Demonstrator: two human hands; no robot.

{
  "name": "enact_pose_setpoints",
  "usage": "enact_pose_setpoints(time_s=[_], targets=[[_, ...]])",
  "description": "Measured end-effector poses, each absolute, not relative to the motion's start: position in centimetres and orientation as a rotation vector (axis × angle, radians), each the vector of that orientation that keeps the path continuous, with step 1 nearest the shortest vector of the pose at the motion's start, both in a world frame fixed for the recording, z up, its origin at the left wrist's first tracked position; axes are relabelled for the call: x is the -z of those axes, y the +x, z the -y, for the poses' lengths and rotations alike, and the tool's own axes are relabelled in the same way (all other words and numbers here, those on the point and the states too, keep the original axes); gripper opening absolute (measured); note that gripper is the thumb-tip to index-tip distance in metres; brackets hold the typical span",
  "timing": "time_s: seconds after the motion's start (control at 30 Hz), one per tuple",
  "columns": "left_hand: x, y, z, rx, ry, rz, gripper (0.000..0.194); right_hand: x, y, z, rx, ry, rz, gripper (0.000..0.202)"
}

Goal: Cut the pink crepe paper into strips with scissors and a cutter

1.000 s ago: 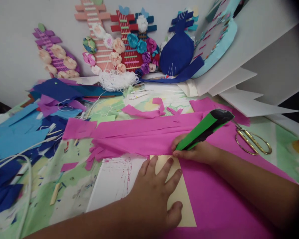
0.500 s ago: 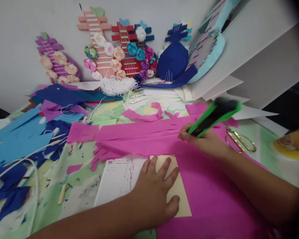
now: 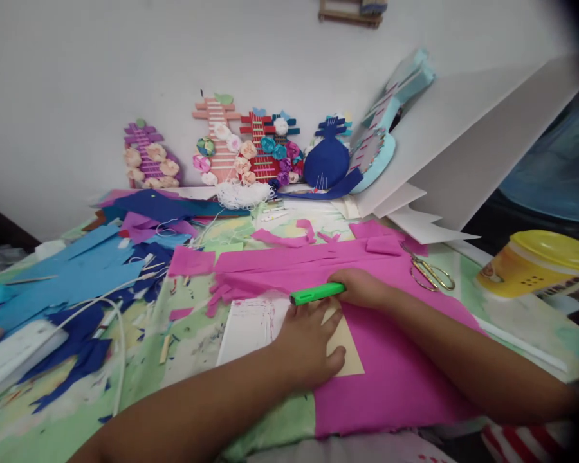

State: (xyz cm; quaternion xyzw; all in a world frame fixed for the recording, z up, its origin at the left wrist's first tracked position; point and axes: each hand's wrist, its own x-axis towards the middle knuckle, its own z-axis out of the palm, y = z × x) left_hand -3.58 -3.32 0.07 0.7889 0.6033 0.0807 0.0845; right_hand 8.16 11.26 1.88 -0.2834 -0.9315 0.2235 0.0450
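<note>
My left hand (image 3: pixel 309 347) lies with fingers spread over a cream card (image 3: pixel 350 357) on the pink crepe paper (image 3: pixel 395 366). Under it on the left, a white board (image 3: pixel 246 325) shows pink scratched marks. My right hand (image 3: pixel 361 289) grips a green and black utility knife (image 3: pixel 318 293), which points left just above the fingertips of my left hand. Whether the blade is out I cannot tell. Beyond the hands, long folded pink strips (image 3: pixel 289 258) lie across the table.
Gold-handled scissors (image 3: pixel 431 273) lie to the right, near a yellow-lidded tub (image 3: pixel 535 263). Blue paper scraps (image 3: pixel 82 270), a white power strip (image 3: pixel 19 360) and its cable (image 3: pixel 120 347) occupy the left. Decorated paper instruments (image 3: pixel 325 161) lean along the wall; white boards (image 3: pixel 444 148) stand at right.
My right hand has moved left and down, bringing the knife from raised and pointing up-right to nearly level by my left hand. The view has tilted up; my left hand stays on the card.
</note>
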Motion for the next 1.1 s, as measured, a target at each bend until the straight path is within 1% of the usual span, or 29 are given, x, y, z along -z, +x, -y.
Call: enact_pose_setpoints(time_s=[0.07,0.17,0.23,0.43,0.6,0.73,0.83,1.0,1.1], targets=[[0.0,-3.6,3.4,-0.225,2.346,-1.822,0.058,-2.0,8.4,-11.6,-0.668,-0.931,2.777,0.015],[0.0,-3.5,3.6,-0.194,2.335,-1.841,0.058,-2.4,9.2,-12.4,-0.617,-1.080,2.649,0.025],[0.0,-3.5,3.7,-0.179,2.342,-1.855,0.058,-2.5,9.7,-12.8,-0.582,-1.166,2.606,0.027],[-0.1,-3.3,3.9,-0.196,2.458,-1.905,0.056,-2.0,10.5,-13.0,-0.510,-1.281,2.598,0.016],[-0.4,-3.1,4.0,-0.256,2.512,-1.885,0.045,-1.7,11.1,-12.7,-0.524,-1.326,2.508,0.013],[-0.5,-3.0,4.1,-0.308,2.549,-1.874,0.036,-1.8,11.7,-12.3,-0.638,-1.321,2.364,0.014],[-0.5,-3.2,4.1,-0.334,2.584,-1.836,0.028,-2.2,12.2,-11.7,-0.784,-1.297,2.199,0.019],[-1.6,-3.1,4.5,-0.402,2.636,-1.722,0.031,-4.2,14.2,-10.3,-1.061,-1.093,1.917,0.030],[-3.3,-1.9,5.5,-0.449,2.676,-1.598,0.026,-5.2,16.1,-9.4,-1.218,-0.932,1.675,0.029]])
